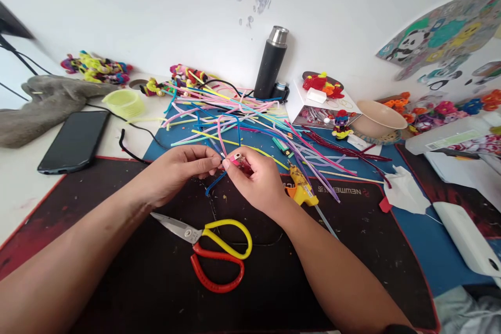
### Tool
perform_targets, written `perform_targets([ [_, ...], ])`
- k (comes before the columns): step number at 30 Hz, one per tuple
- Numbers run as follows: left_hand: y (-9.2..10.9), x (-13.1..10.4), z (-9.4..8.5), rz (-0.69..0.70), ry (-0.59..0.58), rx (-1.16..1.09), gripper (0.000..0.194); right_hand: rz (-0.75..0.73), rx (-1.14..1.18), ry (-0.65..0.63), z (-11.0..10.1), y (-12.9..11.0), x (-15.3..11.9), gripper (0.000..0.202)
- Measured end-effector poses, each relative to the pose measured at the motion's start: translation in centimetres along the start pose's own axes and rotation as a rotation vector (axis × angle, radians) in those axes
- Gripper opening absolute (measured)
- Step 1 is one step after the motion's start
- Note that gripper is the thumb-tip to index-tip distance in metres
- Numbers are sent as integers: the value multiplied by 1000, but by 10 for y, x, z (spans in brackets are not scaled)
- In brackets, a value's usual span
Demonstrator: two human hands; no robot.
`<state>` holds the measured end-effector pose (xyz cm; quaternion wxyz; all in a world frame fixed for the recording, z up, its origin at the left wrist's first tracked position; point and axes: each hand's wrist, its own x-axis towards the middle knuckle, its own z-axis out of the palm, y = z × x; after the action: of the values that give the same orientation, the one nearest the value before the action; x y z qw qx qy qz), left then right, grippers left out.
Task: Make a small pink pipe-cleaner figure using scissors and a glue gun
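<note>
Above the black mat my two hands meet, fingertip to fingertip. My left hand (pixel 188 167) is closed, pinching at a thin blue pipe cleaner (pixel 214 186), whose bent end hangs below the fingers. My right hand (pixel 258 180) is closed around a small pink-and-red piece (pixel 235 157); most of it is hidden in the palm. Its thumb tip touches the left fingertips, where the exact contact is too small to make out. Just below lie open scissors (pixel 195 235) with one yellow and one red handle. A yellow glue gun (pixel 303 185) rests right of my right hand.
Behind the hands is a heap of coloured pipe cleaners (pixel 230 107). A black thermos (pixel 271 62) stands against the wall. A phone (pixel 74 142) lies at left, near a pale yellow coil (pixel 124 103). At right are a beige bowl (pixel 381 115) and a white device (pixel 465 237).
</note>
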<state>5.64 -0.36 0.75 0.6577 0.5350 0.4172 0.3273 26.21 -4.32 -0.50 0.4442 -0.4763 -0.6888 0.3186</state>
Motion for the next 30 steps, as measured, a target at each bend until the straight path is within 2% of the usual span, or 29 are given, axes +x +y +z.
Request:
perform_targets([
  [6,-4,-1,-3,118,76,131,39,81,72,-2,-3,-4,3,24],
  [12,2,-6,0,296,280,351,33,189,165,-30,-5,-1,5,33],
  [15,4,-8,2,352,333,427,29,233,212,-78,-2,1,4,36],
  [23,7,-9,5,384,336,545,27,251,198,-173,5,2,1,52],
  [30,4,-7,3,280,289,427,39,259,213,-190,9,6,-2,60],
])
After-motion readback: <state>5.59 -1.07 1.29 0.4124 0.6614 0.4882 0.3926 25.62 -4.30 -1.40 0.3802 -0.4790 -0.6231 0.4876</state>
